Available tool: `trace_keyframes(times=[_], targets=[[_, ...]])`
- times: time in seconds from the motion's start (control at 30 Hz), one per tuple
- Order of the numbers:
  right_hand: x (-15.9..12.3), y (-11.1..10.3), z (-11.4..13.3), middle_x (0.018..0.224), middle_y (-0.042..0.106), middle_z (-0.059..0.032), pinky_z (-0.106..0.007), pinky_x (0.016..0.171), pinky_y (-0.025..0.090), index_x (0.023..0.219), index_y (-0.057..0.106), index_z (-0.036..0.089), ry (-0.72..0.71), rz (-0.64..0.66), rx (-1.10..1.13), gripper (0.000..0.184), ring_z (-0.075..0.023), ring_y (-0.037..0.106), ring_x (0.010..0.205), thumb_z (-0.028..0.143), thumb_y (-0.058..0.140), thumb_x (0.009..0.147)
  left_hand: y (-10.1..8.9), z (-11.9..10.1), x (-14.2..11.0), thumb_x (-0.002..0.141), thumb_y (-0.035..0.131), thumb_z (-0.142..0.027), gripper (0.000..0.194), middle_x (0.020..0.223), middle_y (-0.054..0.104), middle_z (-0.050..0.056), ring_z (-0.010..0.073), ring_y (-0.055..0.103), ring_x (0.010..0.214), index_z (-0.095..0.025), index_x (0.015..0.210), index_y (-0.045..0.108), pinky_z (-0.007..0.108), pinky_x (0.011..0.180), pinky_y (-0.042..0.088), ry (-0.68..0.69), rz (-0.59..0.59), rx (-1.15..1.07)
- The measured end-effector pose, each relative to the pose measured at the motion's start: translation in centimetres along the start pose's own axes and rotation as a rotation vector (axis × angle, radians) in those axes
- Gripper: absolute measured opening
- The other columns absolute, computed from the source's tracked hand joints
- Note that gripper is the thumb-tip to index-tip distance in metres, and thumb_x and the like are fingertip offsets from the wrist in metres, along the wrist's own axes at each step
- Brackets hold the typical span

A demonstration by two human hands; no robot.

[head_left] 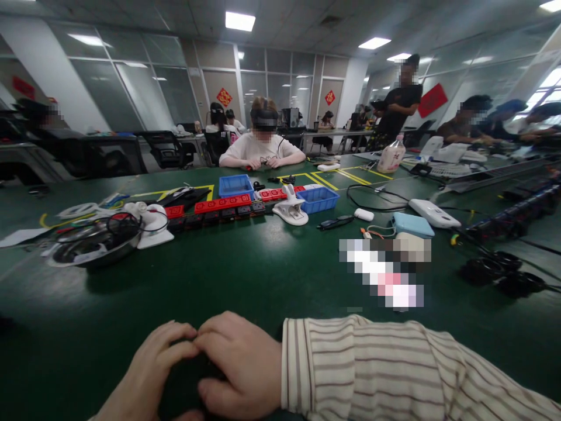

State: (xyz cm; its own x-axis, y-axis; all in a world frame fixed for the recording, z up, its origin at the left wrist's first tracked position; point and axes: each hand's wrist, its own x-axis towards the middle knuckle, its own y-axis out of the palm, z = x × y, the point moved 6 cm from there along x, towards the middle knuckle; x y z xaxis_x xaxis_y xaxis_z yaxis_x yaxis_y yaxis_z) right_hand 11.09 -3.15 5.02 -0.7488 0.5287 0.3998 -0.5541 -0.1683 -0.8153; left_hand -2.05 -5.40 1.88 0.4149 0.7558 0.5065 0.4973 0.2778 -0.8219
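Note:
My left hand (151,368) and my right hand (243,362) are low in the head view, above the near part of the green table (245,280). Their bent fingers meet at the tips, the right fingers resting against the left ones. A gap with dark tabletop showing lies between fingers and thumb on each side. No object can be seen in either hand. The left thumb is partly cut off by the bottom edge of the picture. A striped sleeve (372,368) covers my right forearm.
A metal bowl (94,248) with cables lies left; red and black socket strips (223,203), a white clip base (291,213) and blue trays (322,200) stand mid-table. At right are a light-blue box (412,224), a blurred patch and black round parts (504,272). A person sits opposite.

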Motion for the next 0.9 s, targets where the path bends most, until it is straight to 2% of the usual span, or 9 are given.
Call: trace_keyframes(times=[0.07, 0.17, 0.23, 0.33, 0.47, 0.53, 0.7, 0.83, 0.9], targets=[[0.0, -0.1, -0.7, 0.100, 0.050, -0.0069, -0.029, 0.081, 0.040, 0.102, 0.047, 0.012, 0.127, -0.029, 0.033, 0.034, -0.0163, 0.046, 0.090, 0.032, 0.056, 0.076, 0.7, 0.3, 0.3, 0.057, 0.052, -0.071, 0.071, 0.110, 0.048, 0.009, 0.0309, 0.050, 0.101, -0.020, 0.106, 0.044, 0.046, 0.083, 0.045, 0.008, 0.010, 0.009], [0.2, 0.7, -0.8, 0.094, 0.050, -0.0049, -0.028, 0.075, 0.041, 0.098, 0.048, 0.015, 0.169, 0.030, 0.027, 0.030, -0.0160, 0.047, 0.084, 0.033, 0.057, 0.076, 1.9, 0.7, 0.4, 0.045, 0.070, -0.056, 0.081, 0.109, 0.048, 0.011, 0.0310, 0.053, 0.097, -0.018, 0.110, 0.038, 0.042, 0.077, 0.050, -0.042, 0.078, 0.053], [0.3, 1.3, -0.6, 0.092, 0.051, -0.0043, -0.027, 0.072, 0.042, 0.097, 0.049, 0.017, 0.136, 0.084, -0.007, 0.026, -0.0159, 0.049, 0.081, 0.032, 0.054, 0.076, 2.6, 0.9, 0.4, 0.050, 0.072, -0.042, 0.077, 0.108, 0.051, 0.010, 0.0289, 0.055, 0.096, -0.020, 0.114, 0.034, 0.039, 0.077, 0.051, -0.086, 0.138, 0.053], [0.5, 1.8, -0.4, 0.096, 0.053, -0.0047, -0.026, 0.072, 0.043, 0.101, 0.048, 0.017, 0.072, 0.117, -0.034, 0.028, -0.0165, 0.051, 0.082, 0.032, 0.051, 0.077, 2.5, 0.8, 0.7, 0.059, 0.067, -0.038, 0.068, 0.107, 0.056, 0.008, 0.0281, 0.057, 0.095, -0.024, 0.116, 0.033, 0.039, 0.078, 0.050, -0.054, 0.160, 0.062], [0.4, 1.9, -0.5, 0.098, 0.053, -0.0038, -0.023, 0.076, 0.043, 0.107, 0.047, 0.018, 0.059, 0.109, 0.017, 0.036, -0.0153, 0.052, 0.085, 0.035, 0.052, 0.075, 2.0, 0.7, 0.8, 0.064, 0.062, -0.026, 0.054, 0.105, 0.059, 0.005, 0.0277, 0.057, 0.095, -0.026, 0.113, 0.041, 0.039, 0.080, 0.049, 0.050, 0.231, 0.086], [0.3, 1.7, -0.7, 0.097, 0.052, -0.0037, -0.022, 0.073, 0.044, 0.106, 0.047, 0.018, 0.096, 0.064, 0.055, 0.039, -0.0146, 0.053, 0.083, 0.036, 0.056, 0.073, 2.1, 0.6, 0.7, 0.065, 0.060, -0.022, 0.045, 0.102, 0.061, 0.004, 0.0260, 0.058, 0.095, -0.024, 0.108, 0.047, 0.037, 0.081, 0.048, 0.042, 0.266, 0.066], [0.2, 0.4, -0.9, 0.094, 0.049, -0.0047, -0.024, 0.068, 0.043, 0.096, 0.048, 0.016, 0.171, -0.114, 0.068, 0.035, -0.0147, 0.051, 0.078, 0.035, 0.058, 0.068, 2.5, -0.7, 1.5, 0.071, 0.062, -0.037, 0.038, 0.099, 0.061, 0.005, 0.0243, 0.057, 0.091, -0.022, 0.104, 0.051, 0.034, 0.081, 0.047, 0.019, 0.253, -0.077], [0.2, 0.1, -1.2, 0.079, 0.051, -0.0012, -0.025, 0.060, 0.041, 0.085, 0.050, 0.016, 0.295, -0.090, -0.019, 0.039, -0.0134, 0.050, 0.066, 0.050, 0.059, 0.068, 2.2, -1.5, 2.0, 0.076, 0.056, -0.043, 0.035, 0.096, 0.058, 0.005, 0.0225, 0.055, 0.086, -0.020, 0.102, 0.051, 0.034, 0.076, 0.048, -0.056, 0.248, -0.216], [0.2, 0.0, -0.8, 0.076, 0.051, -0.0001, -0.023, 0.057, 0.040, 0.082, 0.051, 0.016, 0.252, -0.065, -0.023, 0.039, -0.0120, 0.049, 0.063, 0.051, 0.062, 0.066, 2.1, -1.7, 2.0, 0.079, 0.053, -0.042, 0.033, 0.097, 0.056, 0.006, 0.0222, 0.053, 0.087, -0.020, 0.103, 0.049, 0.034, 0.078, 0.046, -0.090, 0.261, -0.252]])
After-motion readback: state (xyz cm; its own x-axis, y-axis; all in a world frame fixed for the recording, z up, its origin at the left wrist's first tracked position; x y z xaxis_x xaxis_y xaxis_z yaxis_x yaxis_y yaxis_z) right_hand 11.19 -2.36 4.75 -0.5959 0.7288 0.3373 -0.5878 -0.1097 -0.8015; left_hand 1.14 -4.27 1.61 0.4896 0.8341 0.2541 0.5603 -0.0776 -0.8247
